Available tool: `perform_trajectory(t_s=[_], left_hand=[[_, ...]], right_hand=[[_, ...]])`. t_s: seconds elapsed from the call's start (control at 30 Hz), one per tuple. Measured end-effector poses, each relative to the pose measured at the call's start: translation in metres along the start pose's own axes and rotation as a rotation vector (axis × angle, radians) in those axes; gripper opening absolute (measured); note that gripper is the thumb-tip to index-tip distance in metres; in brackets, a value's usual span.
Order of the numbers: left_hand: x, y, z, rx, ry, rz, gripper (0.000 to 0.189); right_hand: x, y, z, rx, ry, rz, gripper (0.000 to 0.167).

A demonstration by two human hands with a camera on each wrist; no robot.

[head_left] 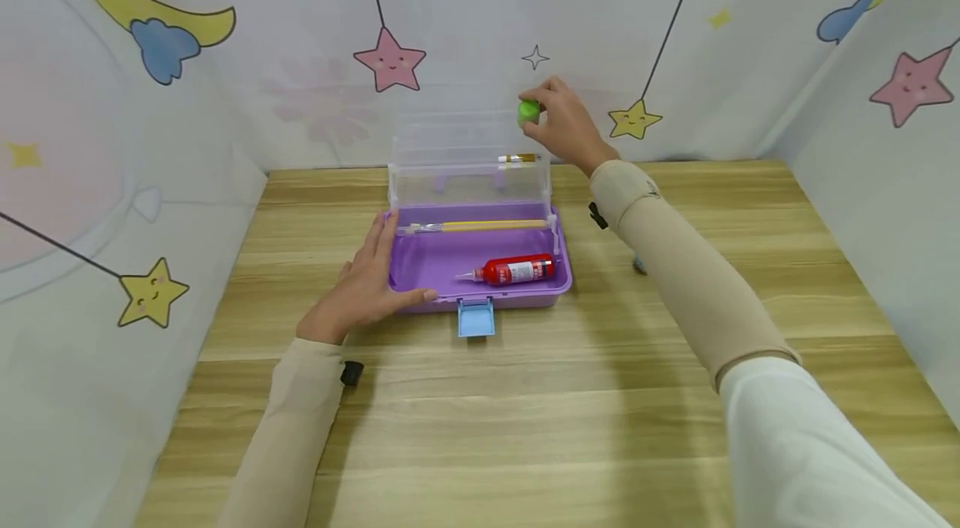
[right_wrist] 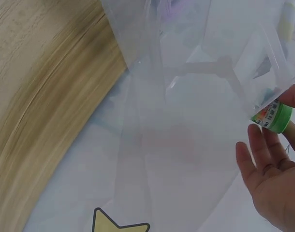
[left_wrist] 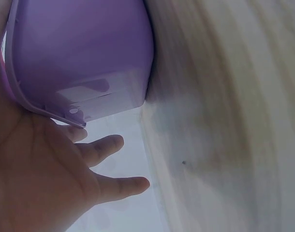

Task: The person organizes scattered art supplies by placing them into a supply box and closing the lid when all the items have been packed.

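Observation:
A purple box with a clear lid tipped back open stands on the table. My left hand rests against its left front corner, thumb on the front rim and fingers straight along the side. In the left wrist view the purple wall meets the palm. Above the lid's right end, my right hand pinches a small green-capped jar with a printed label. Inside the box lie a paintbrush along the back and a red bottle with a pointed nozzle at the front right.
A blue latch hangs from the box front. A gold-and-white stick-like item shows at the lid's right. A small dark object lies partly hidden by the right forearm. Printed cloth walls the wooden table at back and sides.

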State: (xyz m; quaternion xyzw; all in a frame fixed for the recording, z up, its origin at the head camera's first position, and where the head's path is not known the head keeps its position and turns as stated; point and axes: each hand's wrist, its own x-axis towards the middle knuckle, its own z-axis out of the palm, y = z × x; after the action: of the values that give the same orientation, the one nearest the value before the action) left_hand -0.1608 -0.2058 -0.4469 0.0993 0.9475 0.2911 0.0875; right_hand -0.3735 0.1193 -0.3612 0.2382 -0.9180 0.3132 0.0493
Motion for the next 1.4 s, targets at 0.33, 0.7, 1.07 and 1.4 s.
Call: perform_trajectory(t_s=[0.33, 0.7, 1.07, 1.4], left_hand=[[0.011, 0.006, 0.004, -0.005, -0.022, 0.047, 0.132], [-0.002, -0.01, -0.006, -0.025, -0.001, 0.024, 0.133], [-0.03, -0.026, -0.01, -0.039, 0.032, 0.008, 0.134], [-0.03, -0.026, -0.015, -0.03, 0.05, 0.014, 0.132]], right_hand=[[-0.016, 0.011, -0.006, -0.058, 0.018, 0.155, 0.044], [-0.075, 0.01, -0.009, 0.006, 0.003, 0.149, 0.041], [-0.191, 0.025, -0.016, -0.275, -0.336, 0.322, 0.058], [-0.228, 0.045, -0.002, -0.2, -0.252, 0.262, 0.056]])
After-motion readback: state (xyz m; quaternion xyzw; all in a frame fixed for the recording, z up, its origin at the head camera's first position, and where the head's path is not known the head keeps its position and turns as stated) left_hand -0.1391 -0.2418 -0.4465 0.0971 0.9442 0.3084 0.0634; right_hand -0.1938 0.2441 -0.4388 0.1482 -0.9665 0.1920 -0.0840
